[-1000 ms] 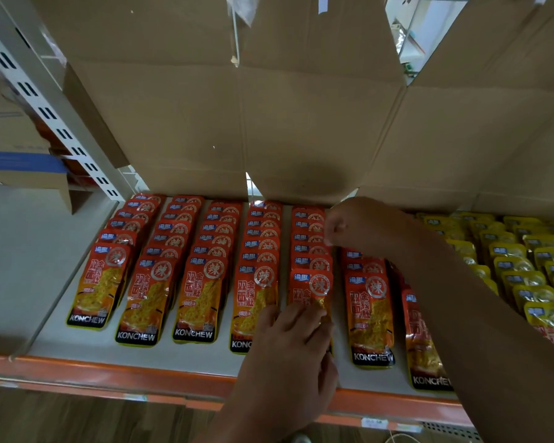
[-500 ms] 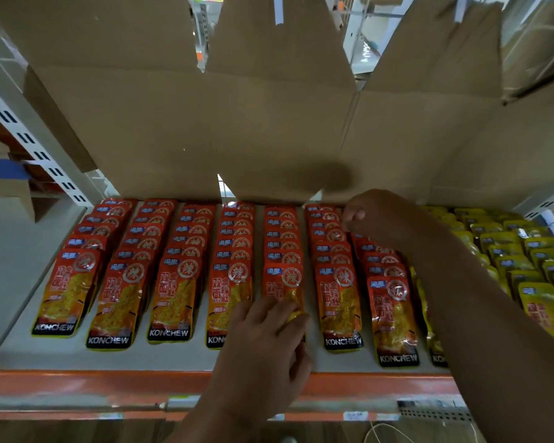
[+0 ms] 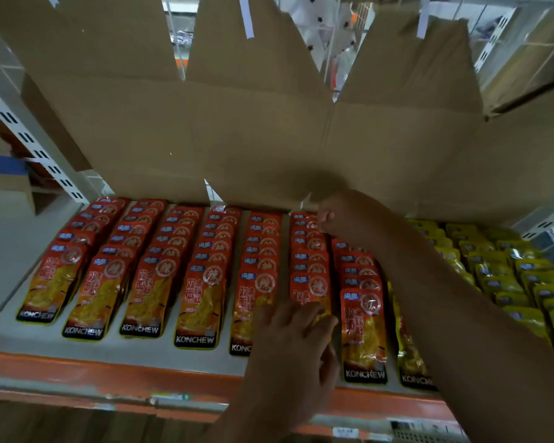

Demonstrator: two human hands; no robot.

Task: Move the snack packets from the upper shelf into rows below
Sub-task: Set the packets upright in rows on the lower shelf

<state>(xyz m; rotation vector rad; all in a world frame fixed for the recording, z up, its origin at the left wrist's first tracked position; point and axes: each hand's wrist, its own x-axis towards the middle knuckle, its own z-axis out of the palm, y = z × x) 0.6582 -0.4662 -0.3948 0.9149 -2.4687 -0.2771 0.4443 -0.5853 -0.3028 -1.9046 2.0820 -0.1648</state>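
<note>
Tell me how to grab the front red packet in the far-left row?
Pinch the black KONCHEW strip at the near end of the front red packet, reaching in from the open front of the shelf. It lies on top of its row, and that end sticks out over bare shelf.

A shop: identical snack packets [image 3: 202,298] are lying in rows on a shelf [image 3: 77,348], price tags [image 3: 346,431] sitting along its front edge.
</note>
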